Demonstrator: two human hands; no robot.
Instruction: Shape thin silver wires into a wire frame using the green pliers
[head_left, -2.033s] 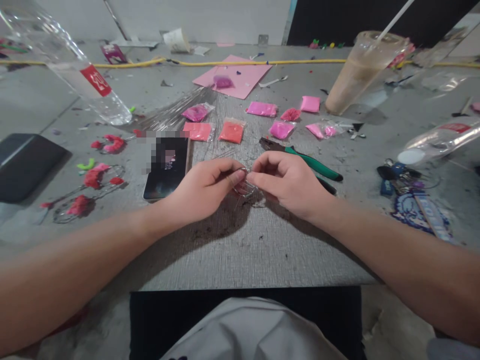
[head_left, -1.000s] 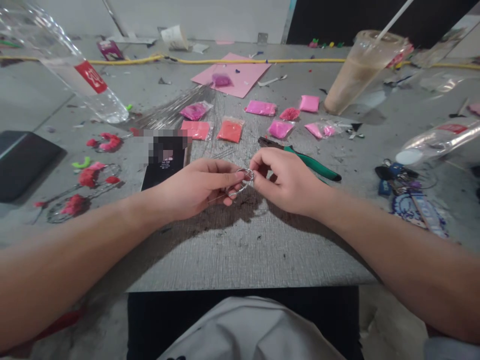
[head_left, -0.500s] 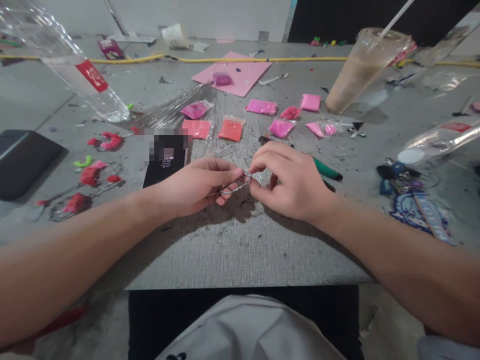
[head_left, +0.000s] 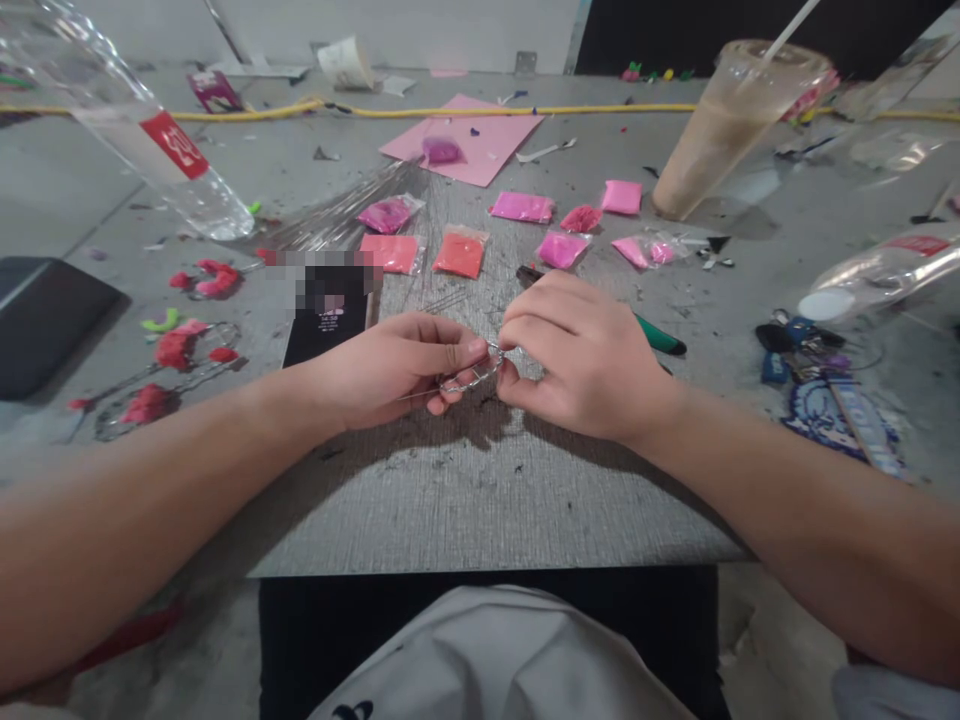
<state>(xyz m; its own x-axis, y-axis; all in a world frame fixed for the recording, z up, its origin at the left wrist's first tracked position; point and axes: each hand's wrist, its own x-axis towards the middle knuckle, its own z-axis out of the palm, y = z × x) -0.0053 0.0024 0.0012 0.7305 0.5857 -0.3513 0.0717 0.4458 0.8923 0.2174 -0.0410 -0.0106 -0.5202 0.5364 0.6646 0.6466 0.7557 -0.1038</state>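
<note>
Between thumb and fingers, my left hand (head_left: 409, 365) pinches a small piece of twisted silver wire (head_left: 480, 373) above the grey table. My right hand (head_left: 581, 360) has its thumb and index finger closed at the wire's right end. Green-handled pliers (head_left: 660, 336) lie partly hidden behind my right hand. A dark phone (head_left: 326, 318) lies beyond my left wrist. Small packets of clay, among them an orange one (head_left: 460, 252) and a magenta one (head_left: 562, 249), lie beyond both hands.
Wire pieces with red clay (head_left: 180, 345) lie at left, near a water bottle (head_left: 176, 150) and a black case (head_left: 52, 320). A drink cup (head_left: 709, 140), another bottle (head_left: 885, 270) and keychains (head_left: 840, 410) are at right. Loose wires (head_left: 349, 205) and pink paper (head_left: 487, 145) lie farther back.
The fingers of my right hand have shifted slightly at the wire's end, and the back of that hand has turned a little. My left hand keeps its pinch.
</note>
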